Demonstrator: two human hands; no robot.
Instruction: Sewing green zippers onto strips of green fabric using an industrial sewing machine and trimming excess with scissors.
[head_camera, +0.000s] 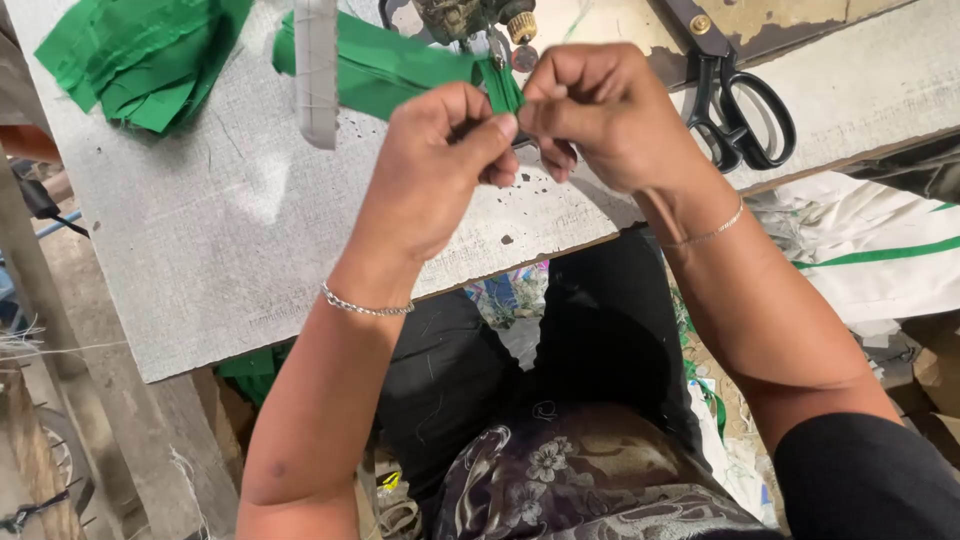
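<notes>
1. Your left hand (435, 165) and right hand (600, 115) both pinch the narrow folded green fabric strip (400, 65), fingertips pressed together, just below the sewing machine's metal needle assembly (480, 25).
2. Black-handled steel scissors (735, 95) lie on the grey worktable (200, 250) beside your right hand.

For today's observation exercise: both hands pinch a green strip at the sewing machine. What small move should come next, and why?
Probably ease the folded end of the green fabric strip forward under the presser foot. The left hand and right hand both pinch that end just in front of the foot, while the rest of the strip trails off behind the machine, so the end seems ready to feed.
</notes>
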